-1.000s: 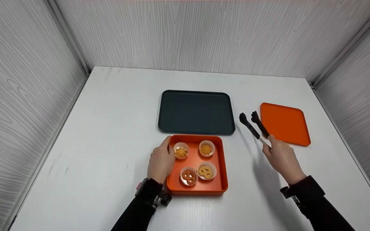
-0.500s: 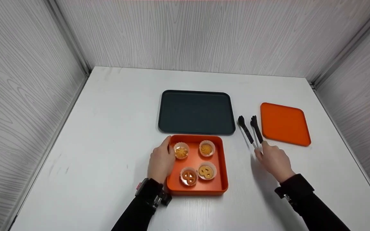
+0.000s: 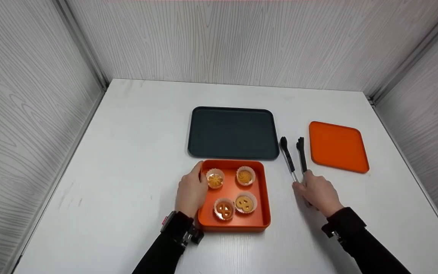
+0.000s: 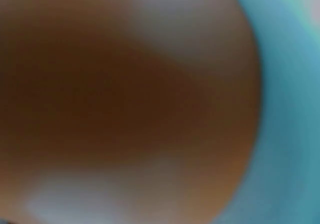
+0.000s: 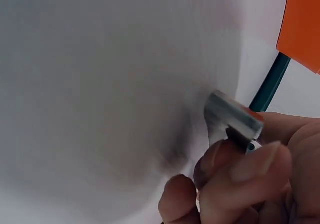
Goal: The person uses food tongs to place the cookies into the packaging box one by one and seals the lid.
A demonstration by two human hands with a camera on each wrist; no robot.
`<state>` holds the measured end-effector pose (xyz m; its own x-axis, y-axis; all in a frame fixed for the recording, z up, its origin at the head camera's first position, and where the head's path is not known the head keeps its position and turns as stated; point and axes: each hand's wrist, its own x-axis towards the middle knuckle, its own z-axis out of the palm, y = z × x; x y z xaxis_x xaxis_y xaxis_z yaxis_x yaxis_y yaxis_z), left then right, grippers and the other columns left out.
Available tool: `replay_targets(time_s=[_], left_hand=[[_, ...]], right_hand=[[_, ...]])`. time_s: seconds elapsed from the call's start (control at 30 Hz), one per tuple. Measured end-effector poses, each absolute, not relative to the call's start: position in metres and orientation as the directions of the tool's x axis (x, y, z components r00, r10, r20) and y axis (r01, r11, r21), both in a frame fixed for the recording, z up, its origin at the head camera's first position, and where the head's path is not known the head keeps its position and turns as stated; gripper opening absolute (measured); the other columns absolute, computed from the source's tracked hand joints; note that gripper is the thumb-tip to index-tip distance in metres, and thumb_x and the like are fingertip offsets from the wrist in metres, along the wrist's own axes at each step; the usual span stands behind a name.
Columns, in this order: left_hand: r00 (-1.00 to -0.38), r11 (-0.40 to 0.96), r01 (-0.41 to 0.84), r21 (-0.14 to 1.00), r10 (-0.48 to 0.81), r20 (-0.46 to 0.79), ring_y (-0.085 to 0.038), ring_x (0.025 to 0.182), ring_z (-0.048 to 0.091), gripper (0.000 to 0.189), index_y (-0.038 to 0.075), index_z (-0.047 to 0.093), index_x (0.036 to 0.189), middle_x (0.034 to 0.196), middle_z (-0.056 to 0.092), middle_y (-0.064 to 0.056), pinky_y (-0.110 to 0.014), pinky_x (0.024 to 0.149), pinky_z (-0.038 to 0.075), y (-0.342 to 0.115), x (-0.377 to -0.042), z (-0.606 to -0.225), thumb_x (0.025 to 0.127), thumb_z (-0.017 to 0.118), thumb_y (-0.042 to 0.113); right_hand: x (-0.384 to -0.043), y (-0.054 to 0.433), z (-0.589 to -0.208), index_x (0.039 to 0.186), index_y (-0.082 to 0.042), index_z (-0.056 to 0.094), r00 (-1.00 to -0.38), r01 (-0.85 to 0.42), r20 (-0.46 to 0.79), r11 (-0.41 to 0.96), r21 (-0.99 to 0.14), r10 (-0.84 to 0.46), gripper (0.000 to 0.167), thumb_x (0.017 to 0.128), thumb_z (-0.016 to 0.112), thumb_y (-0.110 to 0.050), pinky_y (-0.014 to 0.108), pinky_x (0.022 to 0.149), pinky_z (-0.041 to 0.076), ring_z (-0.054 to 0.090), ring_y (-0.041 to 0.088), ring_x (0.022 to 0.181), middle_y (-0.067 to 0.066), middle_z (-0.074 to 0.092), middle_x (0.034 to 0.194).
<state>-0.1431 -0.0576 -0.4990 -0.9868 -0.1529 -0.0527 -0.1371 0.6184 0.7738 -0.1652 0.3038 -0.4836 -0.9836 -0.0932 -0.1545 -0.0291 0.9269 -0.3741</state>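
My left hand [image 3: 192,192] holds the left side of an orange square box [image 3: 259,220] in the head view. Inside the box sit several small cookies in paper cups, among them a swirl cookie [image 3: 245,177] and a pretzel-shaped one [image 3: 224,210]. To the right of the box, my right hand [image 3: 319,192] grips a pair of tongs [image 3: 287,155] with black tips and metal arms. The tips are spread apart and point away from me, with nothing between them. In the right wrist view, the metal end of the tongs [image 5: 232,116] pokes out of the curled fingers. The left wrist view is blurred.
Behind the box lies a dark green rectangular tray [image 3: 234,133] with nothing on it. A flat orange square lid or tray [image 3: 338,146] lies right of the tongs. Pale wood-grain panels [image 3: 219,42] close the white table [image 3: 127,160] in at the back and sides.
The right hand has moved left and slightly down with the tongs, bringing the tips close to the dark tray's right edge. My left hand and the box have stayed put.
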Motion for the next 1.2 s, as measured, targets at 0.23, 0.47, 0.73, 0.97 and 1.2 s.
replay_targets(time_s=[0.23,0.47,0.73,0.97,1.2], left_hand=[[-0.986,0.621,-0.148,0.77,-0.154,-0.066,-0.029,0.127,0.061,0.046,0.014,0.05,0.152,0.142,0.062,-0.011,-0.049,0.109,0.048,-0.057,-0.144,-0.498,0.107,0.051,0.021],[-0.985,0.615,-0.158,0.772,-0.158,-0.075,-0.028,0.128,0.061,0.046,0.014,0.051,0.152,0.144,0.061,-0.01,-0.048,0.11,0.046,-0.056,-0.144,-0.497,0.107,0.052,0.022],[-0.984,0.618,-0.161,0.77,-0.16,-0.078,-0.028,0.128,0.061,0.046,0.014,0.05,0.152,0.144,0.061,-0.011,-0.048,0.11,0.047,-0.057,-0.144,-0.498,0.107,0.051,0.023],[-0.984,0.618,-0.157,0.77,-0.16,-0.072,-0.028,0.129,0.06,0.046,0.014,0.051,0.152,0.143,0.061,-0.011,-0.048,0.11,0.047,-0.057,-0.143,-0.499,0.107,0.051,0.023],[-0.985,0.617,-0.158,0.771,-0.159,-0.074,-0.028,0.129,0.06,0.046,0.014,0.05,0.152,0.143,0.061,-0.011,-0.048,0.11,0.047,-0.056,-0.144,-0.499,0.107,0.051,0.022]], right_hand=[[-0.172,0.314,-0.473,0.15,0.013,0.037,-0.977,0.02,-0.206,0.941,-0.337,-0.053,0.089,0.1,0.052,-0.06,0.034,0.05,0.042,0.052,0.021,0.05,0.013,0.057,0.066],[-0.176,0.344,-0.462,0.153,0.008,0.036,-0.995,-0.098,0.041,0.94,-0.328,-0.089,0.071,0.104,0.058,-0.039,0.05,0.064,0.05,0.055,0.04,0.072,0.03,0.061,0.094],[-0.189,0.387,-0.473,0.158,0.005,0.029,-0.974,-0.205,0.133,0.959,-0.197,-0.181,0.073,0.103,0.062,-0.029,0.077,0.109,0.026,0.03,0.059,0.14,0.033,0.035,0.156],[-0.191,0.411,-0.484,0.158,0.007,0.024,-0.988,-0.157,0.018,0.971,-0.183,-0.156,0.071,0.105,0.057,-0.027,0.081,0.111,0.012,0.016,0.061,0.146,0.034,0.027,0.16],[-0.193,0.42,-0.493,0.154,0.011,0.031,-0.985,-0.135,-0.082,0.975,-0.174,-0.151,0.058,0.108,0.045,-0.021,0.079,0.11,0.019,0.025,0.064,0.139,0.038,0.032,0.154]])
